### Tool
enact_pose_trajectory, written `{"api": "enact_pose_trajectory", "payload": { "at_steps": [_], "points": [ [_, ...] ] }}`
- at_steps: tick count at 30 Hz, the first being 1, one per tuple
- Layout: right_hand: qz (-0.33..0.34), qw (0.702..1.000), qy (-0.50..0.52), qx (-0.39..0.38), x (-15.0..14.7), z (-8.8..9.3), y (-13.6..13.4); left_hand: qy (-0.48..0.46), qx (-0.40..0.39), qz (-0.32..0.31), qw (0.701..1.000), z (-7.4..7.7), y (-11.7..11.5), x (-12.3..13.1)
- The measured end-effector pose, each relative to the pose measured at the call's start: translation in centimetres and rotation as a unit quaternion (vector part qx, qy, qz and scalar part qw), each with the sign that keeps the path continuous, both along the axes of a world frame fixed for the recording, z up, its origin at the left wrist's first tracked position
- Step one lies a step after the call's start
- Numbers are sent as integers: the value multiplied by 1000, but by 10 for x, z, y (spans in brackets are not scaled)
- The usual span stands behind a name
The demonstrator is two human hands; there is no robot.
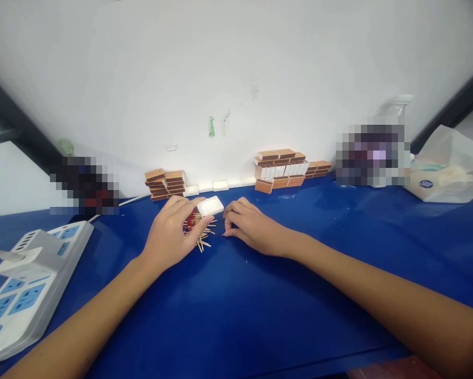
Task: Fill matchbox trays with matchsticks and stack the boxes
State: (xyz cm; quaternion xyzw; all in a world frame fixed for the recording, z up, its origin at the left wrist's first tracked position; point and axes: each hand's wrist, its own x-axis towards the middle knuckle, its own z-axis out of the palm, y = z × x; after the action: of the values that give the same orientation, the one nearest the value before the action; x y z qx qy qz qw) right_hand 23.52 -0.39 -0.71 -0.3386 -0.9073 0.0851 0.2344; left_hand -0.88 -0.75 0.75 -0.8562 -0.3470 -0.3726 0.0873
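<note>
Gripping a white tray (pixel 211 206) between thumb and fingers, the left hand (pixel 167 231) holds it tilted by loose matches (pixel 191 222) on the blue table (pixel 228 316) — and the right hand (pixel 248 226), just across, curls its fingers close, a red tip (pixel 222 235) showing by the thumb; whether that's pinched, I can't tell. Looks like match-by-match work, calling next for a steady tray and a delicate touch. Further out — matchbox stacks (pixel 281 168) and pale little boxes (pixel 221 186) line the whitish wall (pixel 236 79), a power strip (pixel 27 295) at left, a soft white pack (pixel 441 181) far right.
</note>
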Motion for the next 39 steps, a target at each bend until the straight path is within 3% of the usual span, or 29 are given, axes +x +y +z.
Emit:
{"api": "enact_pose_trajectory", "payload": {
  "at_steps": [3, 6, 8, 13, 21, 34, 39],
  "points": [
    [-36, 993, 81, 74, 4, 7, 1, 8, -28, -5, 1000, -3, 3, -1],
    [-83, 968, 182, 151, 4, 13, 0, 3, -39, -28, 999, -4, 2, 0],
    [-65, 965, 190, 167, 2, 14, -2, 1, -39, -51, 998, -3, -2, 2],
    [-8, 977, 148, 151, -4, 9, -8, -2, -43, -88, 995, -1, -8, 7],
    [-6, 976, 186, 112, -1, 6, -4, -29, -51, -56, 997, 0, -3, 2],
    [-26, 976, 214, 35, -5, 11, -14, -11, -81, -90, 993, -1, -9, 7],
    [-52, 969, 232, 67, -1, 12, -10, -34, -52, -25, 998, 1, -4, 3]
  ]
}}
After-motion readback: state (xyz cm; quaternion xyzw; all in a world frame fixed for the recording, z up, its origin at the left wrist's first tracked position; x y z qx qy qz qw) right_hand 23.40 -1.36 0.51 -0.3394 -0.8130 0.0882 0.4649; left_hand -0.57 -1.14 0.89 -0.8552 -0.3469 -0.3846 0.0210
